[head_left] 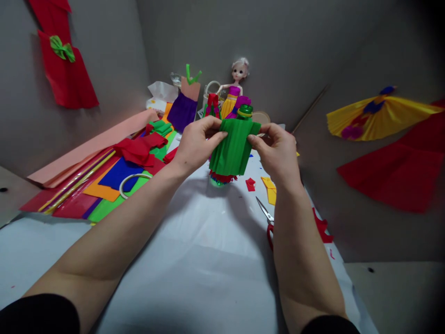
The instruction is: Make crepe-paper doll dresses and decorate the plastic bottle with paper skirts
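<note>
**Q:** Position of the specimen?
**A:** The green pleated paper point(233, 146) sits centre frame, wrapped around a bottle whose green cap point(245, 111) shows above it. A red paper frill point(222, 176) and the glass base point(217, 182) show below. It is held up just above the white sheet point(194, 260) on the worktop; I cannot tell whether the base touches the sheet.

**Q:** Hands?
**A:** The left hand point(196, 144) and right hand point(274, 150) are on either side of the paper. The left fingers point(217, 134) and right fingers point(257, 141) are clamped on its upper corners.

**Q:** Nearby items?
**A:** Lower right of the hands: scissors point(264, 211) with red handles, red paper scraps point(321, 226), yellow paper pieces point(269, 190). Left: a stack of coloured paper point(104, 185) with a pale ring point(130, 184) on top.

**Q:** Farther off?
**A:** Top centre: a purple paper dress point(182, 111) and a doll point(236, 88) in a yellow skirt. On the walls: a red paper dress point(66, 69) upper left, a yellow pleated fan point(378, 113) and a red paper skirt point(392, 171) at right.
</note>
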`<state>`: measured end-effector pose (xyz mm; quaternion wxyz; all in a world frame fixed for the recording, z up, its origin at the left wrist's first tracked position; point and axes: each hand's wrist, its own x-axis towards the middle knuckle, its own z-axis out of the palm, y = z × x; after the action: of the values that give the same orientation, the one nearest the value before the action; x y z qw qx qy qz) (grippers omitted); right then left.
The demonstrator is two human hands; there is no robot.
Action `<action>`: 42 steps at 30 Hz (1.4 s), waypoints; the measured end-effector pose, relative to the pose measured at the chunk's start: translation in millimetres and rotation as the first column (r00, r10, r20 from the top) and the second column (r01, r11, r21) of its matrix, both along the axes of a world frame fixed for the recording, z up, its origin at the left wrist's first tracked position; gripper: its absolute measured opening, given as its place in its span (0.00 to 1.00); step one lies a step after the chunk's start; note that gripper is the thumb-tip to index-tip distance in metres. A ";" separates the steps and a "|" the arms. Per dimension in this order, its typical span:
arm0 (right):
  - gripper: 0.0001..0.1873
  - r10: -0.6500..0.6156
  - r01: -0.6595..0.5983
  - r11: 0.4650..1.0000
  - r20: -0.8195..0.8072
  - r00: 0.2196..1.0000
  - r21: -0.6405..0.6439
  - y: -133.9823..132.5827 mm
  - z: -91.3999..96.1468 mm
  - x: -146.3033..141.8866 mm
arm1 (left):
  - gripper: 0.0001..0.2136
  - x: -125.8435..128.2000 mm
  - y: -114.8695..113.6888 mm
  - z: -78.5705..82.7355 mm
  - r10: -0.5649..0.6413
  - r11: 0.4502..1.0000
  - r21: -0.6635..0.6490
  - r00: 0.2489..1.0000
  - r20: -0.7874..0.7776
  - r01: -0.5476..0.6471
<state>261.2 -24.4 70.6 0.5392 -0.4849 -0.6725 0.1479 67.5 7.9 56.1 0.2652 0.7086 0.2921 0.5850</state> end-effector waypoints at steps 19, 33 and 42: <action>0.03 0.016 -0.017 0.999 0.009 1.000 0.049 2.3 -1.7 3.3 | 0.04 -1.4 -5.8 5.3 0.140 0.990 0.041 0.985 -0.099 -0.136; 0.11 0.174 -0.111 0.961 0.239 0.955 -0.254 -51.6 40.3 26.4 | 0.01 -12.0 -42.7 38.9 -0.082 0.995 -0.081 0.966 -0.247 0.063; 0.13 0.460 -0.426 0.795 -0.029 0.888 -0.432 -55.1 41.5 22.3 | 0.04 -12.7 -49.4 43.4 -0.287 0.915 -0.357 0.926 -0.243 0.190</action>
<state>283.5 -79.4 112.1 0.3440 -0.4252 -0.7384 0.3944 54.8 -41.4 99.4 0.4032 0.7634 0.3311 0.3807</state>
